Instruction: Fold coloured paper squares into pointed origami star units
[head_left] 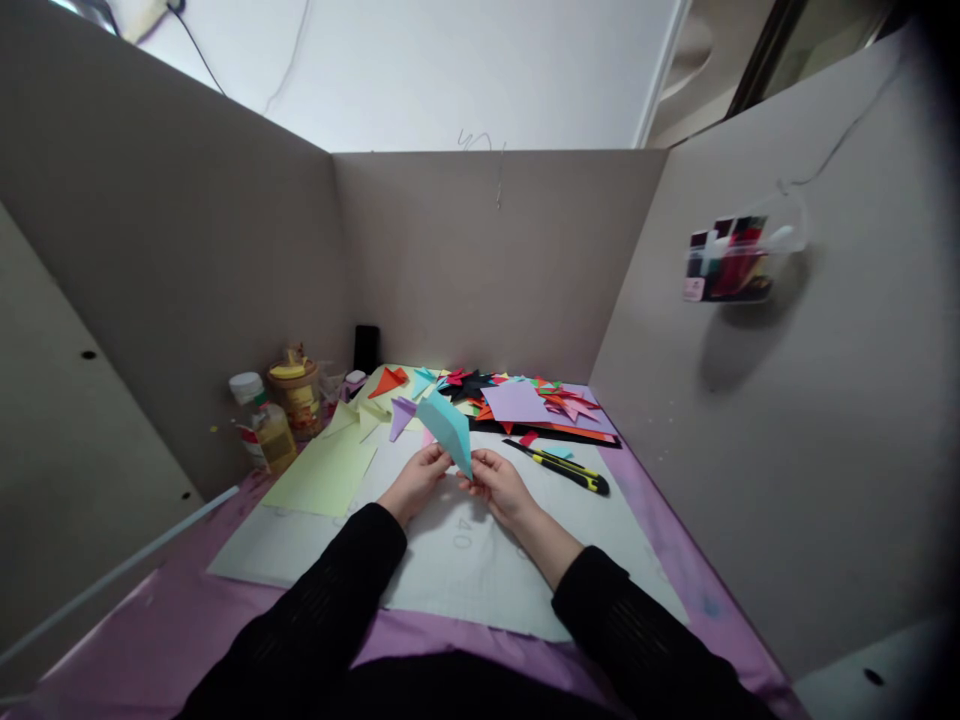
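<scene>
A folded sheet of light blue paper (445, 424) is held up over the white sheet (435, 560), tilted, with its narrow end toward me. My left hand (421, 478) pinches its lower left edge. At the narrow tip my right hand (493, 484) grips it between thumb and fingers; some fingertips are hidden behind the paper. Just beyond the hands lies a purple folded paper piece (402, 416). To the right rests a black and yellow utility knife (571, 472), and to the left lies a pale yellow-green sheet (322, 475).
Colourful folded paper pieces (469, 385) pile up at the back, beside a lilac square (515, 402). A bottle (264, 430) and a brown-lidded jar (298, 400) stand at left. Grey panels (495, 260) enclose the desk; a clear holder with cards (731, 262) hangs at right.
</scene>
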